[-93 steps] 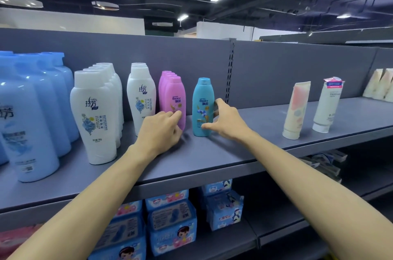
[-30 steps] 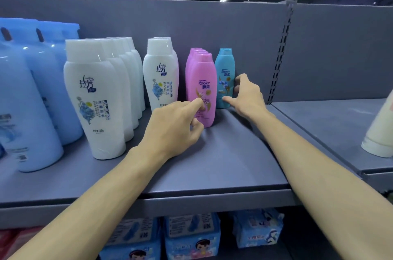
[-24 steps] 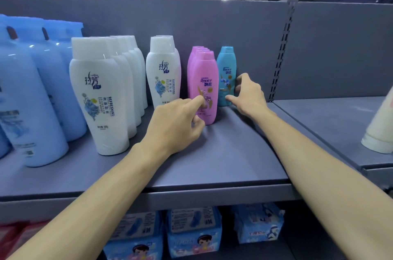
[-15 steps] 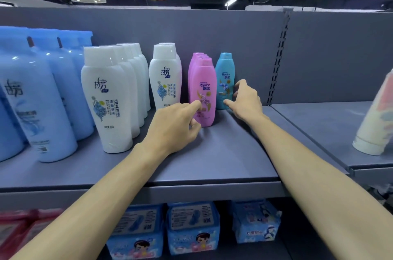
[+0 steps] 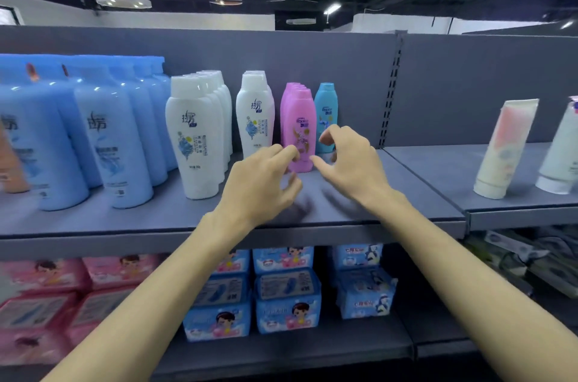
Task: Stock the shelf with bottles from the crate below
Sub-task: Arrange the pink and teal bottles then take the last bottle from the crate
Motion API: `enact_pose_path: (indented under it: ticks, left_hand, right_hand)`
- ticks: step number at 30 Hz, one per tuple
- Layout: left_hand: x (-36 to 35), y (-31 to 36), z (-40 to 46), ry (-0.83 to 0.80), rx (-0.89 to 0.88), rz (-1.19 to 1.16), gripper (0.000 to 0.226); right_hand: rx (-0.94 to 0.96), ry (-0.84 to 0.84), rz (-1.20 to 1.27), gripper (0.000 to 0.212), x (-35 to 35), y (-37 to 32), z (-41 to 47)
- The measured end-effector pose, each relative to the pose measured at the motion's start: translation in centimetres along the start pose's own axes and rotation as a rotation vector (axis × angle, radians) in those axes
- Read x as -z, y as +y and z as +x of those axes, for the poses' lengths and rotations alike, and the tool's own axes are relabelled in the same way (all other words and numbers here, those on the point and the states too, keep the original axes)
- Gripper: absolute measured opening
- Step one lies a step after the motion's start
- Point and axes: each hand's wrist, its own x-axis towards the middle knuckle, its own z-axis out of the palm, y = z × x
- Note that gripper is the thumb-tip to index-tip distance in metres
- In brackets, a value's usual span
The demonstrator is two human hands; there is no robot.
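blue btls [image 5: 103, 137]: far left of shelf [image 5: 312, 212], rows
white btls [image 5: 195, 134]: right of blue, upright
L hand [image 5: 261, 183]: over shelf, fingers loosely curled, holding nothing
pink btl [image 5: 301, 131]: row front, just behind L fingertips
teal btl [image 5: 326, 119]: right of pink, near back
R hand [image 5: 352, 162]: fingers loose, apart, empty
tubes [image 5: 503, 147]: far right

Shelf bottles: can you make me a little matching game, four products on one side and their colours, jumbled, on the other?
Things:
1. slim bottle beside the upright post
2. front bottle of the row by the left hand
3. tall bottle with a blue flower label
4. big bottles at the far left

Colours:
A. white
B. pink
C. light blue
D. teal

Pairs: 1-D, 2-B, 3-A, 4-C
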Motion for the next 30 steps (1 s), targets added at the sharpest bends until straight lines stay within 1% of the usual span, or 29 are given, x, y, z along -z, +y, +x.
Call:
enact_pose_path:
  ticks: [3, 6, 11, 15, 20, 23, 27, 30]
  left_hand:
    - [2.8, 1.2, -3.4, 0.087, -0.012, -0.037, 0.018]
    - [4.8, 1.3, -7.0, 0.091, -0.020, -0.036, 0.021]
    - [4.8, 0.3, -13.0, 0.017, 0.022, -0.097, 0.018]
    - [3.6, 0.0, -17.8, -0.072, 0.043, -0.054, 0.022]
    - [2.2, 0.1, -23.7, -0.141, 0.075, -0.068, 0.018]
    - [0.8, 0.1, -26.8, -0.198, 0.110, -0.085, 0.016]
    - [-2.2, 0.5, -31.9, -0.316, 0.203, -0.085, 0.013]
    - [-4.8, 0.8, -35.7, -0.423, 0.274, -0.090, 0.015]
  right_hand:
    - [0.121, 0.054, 0.042, 0.025, 1.2, -2.8, -5.6]
    - [0.153, 0.057, 0.040, 0.022, 1.1, -5.0, -10.6]
    - [0.097, -0.061, 0.003, 0.022, -0.5, -6.7, -16.6]
    - [0.073, -0.167, -0.017, 0.023, -2.1, -7.7, -20.6]
    - [0.038, -0.277, 0.005, 0.023, -5.0, -8.5, -25.8]
    - [0.003, -0.413, 0.002, 0.025, -8.4, -8.3, -29.1]
    - [-0.086, -0.691, -0.037, 0.026, -13.4, -7.5, -33.8]
    - [-0.183, -0.807, -0.022, 0.026, -16.2, -6.7, -36.6]
